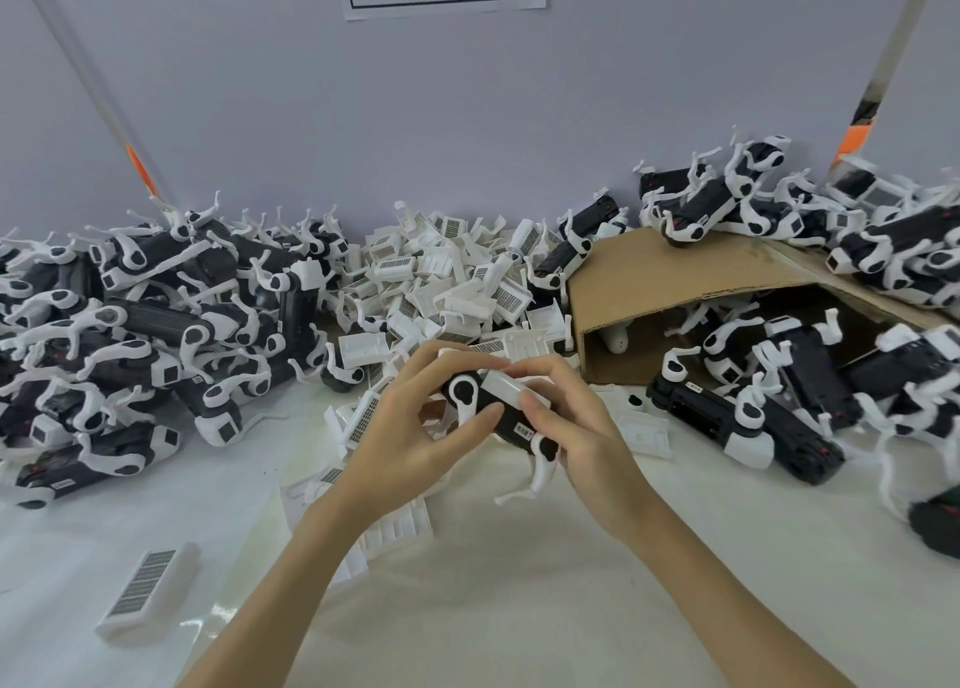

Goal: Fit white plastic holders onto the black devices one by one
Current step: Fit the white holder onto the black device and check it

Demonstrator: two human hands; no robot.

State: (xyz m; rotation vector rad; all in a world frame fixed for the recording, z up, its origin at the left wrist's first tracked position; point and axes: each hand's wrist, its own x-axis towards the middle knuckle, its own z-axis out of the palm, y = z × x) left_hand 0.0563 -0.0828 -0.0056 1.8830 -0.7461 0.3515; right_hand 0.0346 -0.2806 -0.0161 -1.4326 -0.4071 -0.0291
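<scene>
You hold the black device (498, 417) between both hands, above the desk (519, 557), just in front of the heap of loose white holders (447, 277). Its long axis runs from your left hand (410, 427) down-right to your right hand (576, 422). Both hands grip it, and your right fingers press a white holder (511, 387) onto its upper edge, so that hand is nearer the fit.

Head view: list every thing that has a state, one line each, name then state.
Left hand: grips the black device.
Right hand: presses the white holder.
Black device: held above the table.
White holder: lying on the device.
Cardboard box: tipped on its side, open.
Loose holder: flat on the table.
</scene>
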